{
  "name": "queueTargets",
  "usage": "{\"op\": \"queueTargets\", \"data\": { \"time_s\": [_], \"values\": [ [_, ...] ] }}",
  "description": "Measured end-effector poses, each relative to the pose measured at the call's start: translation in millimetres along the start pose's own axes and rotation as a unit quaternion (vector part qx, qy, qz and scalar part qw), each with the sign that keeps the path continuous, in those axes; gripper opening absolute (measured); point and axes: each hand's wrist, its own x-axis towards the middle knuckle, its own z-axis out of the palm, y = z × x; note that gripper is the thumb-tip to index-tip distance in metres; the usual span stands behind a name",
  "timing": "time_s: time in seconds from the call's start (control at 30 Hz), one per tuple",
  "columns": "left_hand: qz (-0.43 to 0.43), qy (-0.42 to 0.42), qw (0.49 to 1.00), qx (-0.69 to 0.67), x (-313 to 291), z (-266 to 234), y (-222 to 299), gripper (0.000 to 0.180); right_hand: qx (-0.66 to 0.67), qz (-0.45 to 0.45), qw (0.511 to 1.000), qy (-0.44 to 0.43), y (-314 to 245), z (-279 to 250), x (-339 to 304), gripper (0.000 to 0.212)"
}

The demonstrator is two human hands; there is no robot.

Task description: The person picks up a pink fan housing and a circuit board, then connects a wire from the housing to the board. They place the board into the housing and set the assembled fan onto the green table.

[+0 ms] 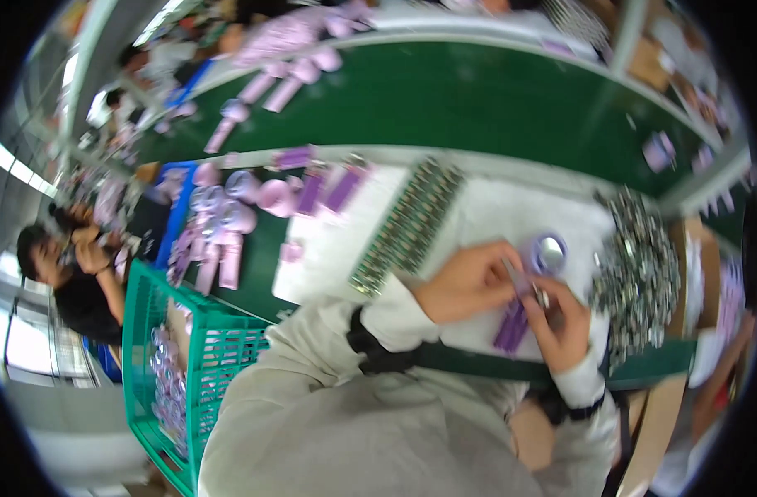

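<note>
One part (522, 285) is pinched between your left hand (468, 283) and right hand (562, 327), seemingly unfinished, with heaped metal pieces (635, 282) remaining

From head height, one wide fisheye looks down across the workbench (258, 282).

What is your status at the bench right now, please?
Left hand, right hand: together, pinching small purple part, details blurred. Closest beyond: round purple item. Metal pieces heaped to the right.
</note>
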Motion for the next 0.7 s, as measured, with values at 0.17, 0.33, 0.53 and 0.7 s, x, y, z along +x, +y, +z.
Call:
{"op": "queueTargets", "data": {
  "time_s": [0.17,0.33,0.53,0.7],
  "values": [
    [-0.029,0.028,0.994,0.105,1.2,-15.2,16.9,0.025,0.002,-0.033,0.999,-0.011,3.1,-3.5,12.2,0.032],
    [0.045,-0.032,0.978,0.201,5.7,-14.9,34.2,0.034,0.028,-0.015,0.998,-0.045,6.4,-9.0,5.3,0.031],
    [0.132,-0.088,0.904,0.396,-2.5,-11.1,28.7,0.029,0.035,-0.026,0.998,-0.05,3.0,-6.4,1.7,0.03],
    [0.177,-0.107,0.891,0.404,-1.9,-12.8,28.2,0.021,0.024,-0.026,0.998,-0.049,2.7,-8.0,0.6,0.03]
  ]
}}
